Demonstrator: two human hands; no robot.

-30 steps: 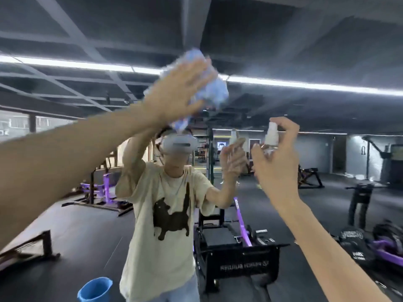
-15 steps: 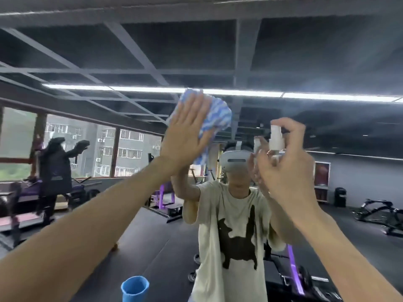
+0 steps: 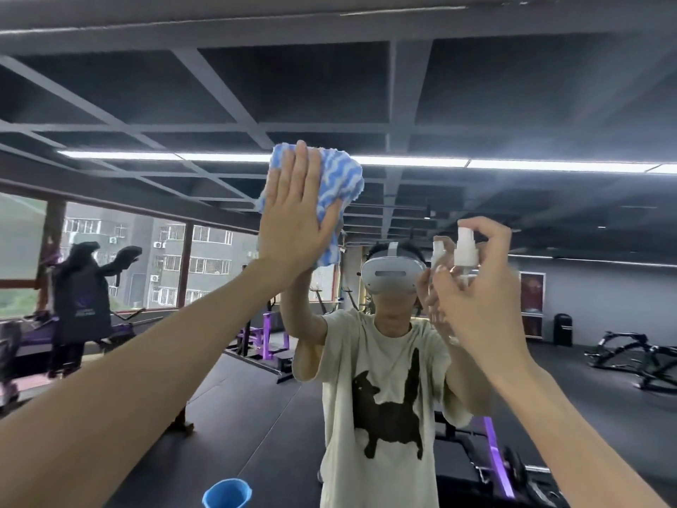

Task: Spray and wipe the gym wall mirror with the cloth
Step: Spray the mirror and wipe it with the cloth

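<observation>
The wall mirror (image 3: 513, 104) fills the whole view and reflects the gym and me. My left hand (image 3: 293, 218) presses a blue-and-white cloth (image 3: 339, 177) flat against the glass, fingers straight and pointing up. My right hand (image 3: 476, 287) grips a small clear spray bottle (image 3: 466, 251) with a white nozzle, held upright close to the mirror, index finger curled over the top. The bottle's body is mostly hidden behind my fingers.
A blue bucket (image 3: 227, 493) shows at the bottom edge in the reflection. Reflected behind me are purple and black gym machines (image 3: 263, 335), a covered machine (image 3: 82, 287) by the windows at left, and dark open floor.
The view has shifted left, so my reflection now sits right of centre. My left hand with the cloth has moved down the glass. My right hand keeps the bottle raised.
</observation>
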